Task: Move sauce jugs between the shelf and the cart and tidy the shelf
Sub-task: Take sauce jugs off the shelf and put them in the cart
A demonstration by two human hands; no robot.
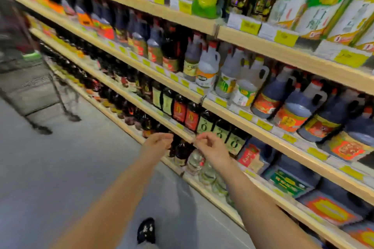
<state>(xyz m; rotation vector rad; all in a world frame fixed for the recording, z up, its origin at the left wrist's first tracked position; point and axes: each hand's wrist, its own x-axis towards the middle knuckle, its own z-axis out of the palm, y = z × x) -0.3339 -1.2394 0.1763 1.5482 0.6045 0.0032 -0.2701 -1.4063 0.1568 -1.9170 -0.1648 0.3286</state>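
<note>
Several tiers of the shelf (249, 123) are running diagonally past you, filling the right side of your view. Grey floor (70, 168) is stretching out beside it, and the cart (40, 95) is standing on that floor at the far left end of the shelf, blurred and well apart from both your hands.

Sauce jugs are sitting on the tier above your hands: dark jugs (303, 107) with red and orange labels are crowding the front edge toward the right end, and pale jugs (208, 66) with loop handles are standing just left of them. On the tier below, dark bottles (204, 125) with green labels are lining the front edge, and clear bottles (194, 161) are sitting on the lowest tier under your right forearm.

You are reaching both bare arms toward the shelf. Your left hand (159, 140) is hanging with fingers loosely curled and holding nothing, just in front of the lower tiers. Your right hand (210, 145) is hovering beside the front edge of the bottle tier, fingers loosely bent, nothing showing between them; whether they are touching that edge is too blurred to tell. Every jug is sitting above and to the right of both hands, none in your grasp.

Your dark shoe (146, 230) is showing on the floor below.
</note>
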